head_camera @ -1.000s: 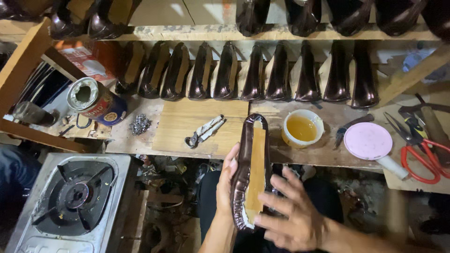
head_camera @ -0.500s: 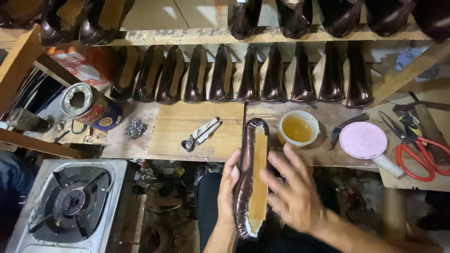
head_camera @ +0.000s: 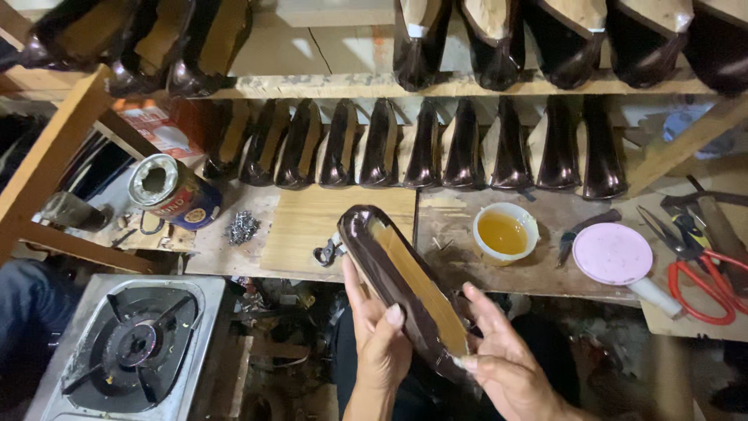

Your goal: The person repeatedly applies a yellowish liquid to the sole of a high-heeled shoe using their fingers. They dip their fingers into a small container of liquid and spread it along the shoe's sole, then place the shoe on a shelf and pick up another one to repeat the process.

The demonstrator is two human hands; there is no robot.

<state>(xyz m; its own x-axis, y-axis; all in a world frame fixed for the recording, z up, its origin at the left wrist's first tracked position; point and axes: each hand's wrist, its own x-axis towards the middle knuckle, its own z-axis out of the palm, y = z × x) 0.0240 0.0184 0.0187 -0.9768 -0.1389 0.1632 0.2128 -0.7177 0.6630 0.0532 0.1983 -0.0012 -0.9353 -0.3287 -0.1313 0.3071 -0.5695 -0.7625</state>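
While gripping dark lasted shoe (head_camera: 401, 284) sole-up, left hand (head_camera: 379, 343) is clasping its side, right hand (head_camera: 506, 362) pinching heel end at 5 o'clock; shoe is hovering below counter (head_camera: 327, 226), glue bowl (head_camera: 505, 232) at 1 o'clock.

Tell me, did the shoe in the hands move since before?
Yes. The dark shoe has tilted: its toe now points up-left, away from the cup of yellow glue, where earlier it pointed straight up.

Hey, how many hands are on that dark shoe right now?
2. The left hand wraps the dark shoe from its left side around the middle; the right hand holds its lower end, fingertips on the tan sole. No other hands show.
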